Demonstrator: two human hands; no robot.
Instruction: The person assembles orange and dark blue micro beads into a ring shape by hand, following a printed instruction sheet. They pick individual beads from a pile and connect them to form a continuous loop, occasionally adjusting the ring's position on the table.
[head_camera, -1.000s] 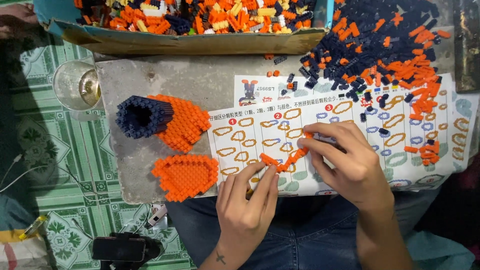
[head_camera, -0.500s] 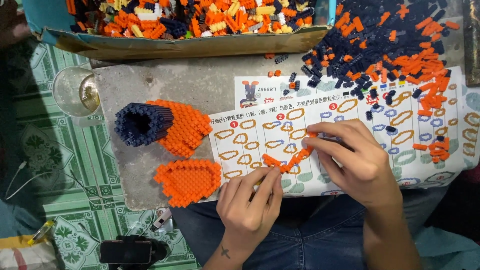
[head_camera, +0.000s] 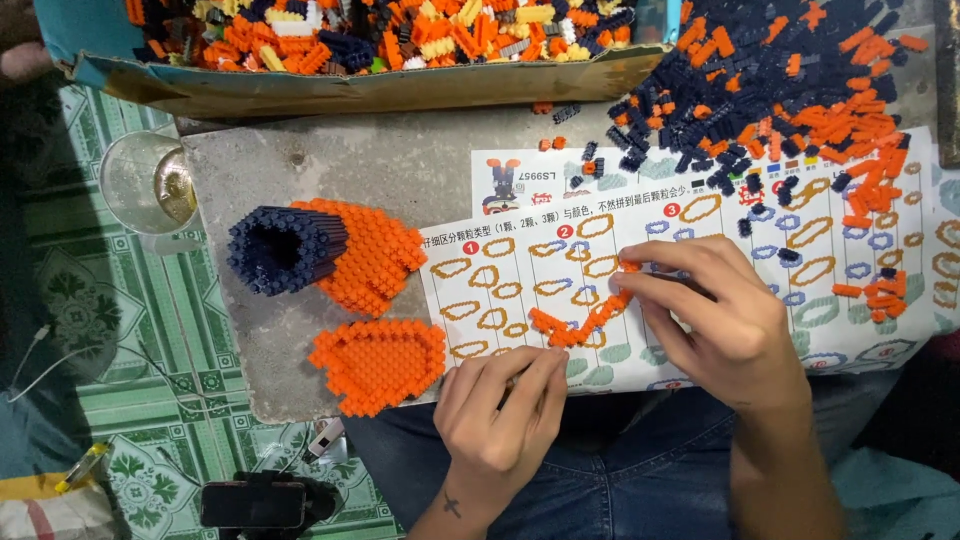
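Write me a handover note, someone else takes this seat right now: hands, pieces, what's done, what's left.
Left hand: fingers pressing the near end of a thin curved strip of orange bricks on the printed instruction sheet.
Right hand: pinching the strip's far end.
Done: flat orange brick panel; orange-and-navy brick cone, both left of the sheet.
Left: strip is an open curve; loose navy and orange bricks lie beyond the sheet.

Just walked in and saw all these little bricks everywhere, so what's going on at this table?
A person is putting tiny building bricks together over a printed instruction sheet. The right hand presses on a thin chain of orange bricks lying on the sheet, and the left hand steadies its near end. Two finished pieces sit to the left: an orange and navy cone shape and a flat orange shell. Loose orange and navy bricks are heaped at the top right, and a cardboard tray holds more.
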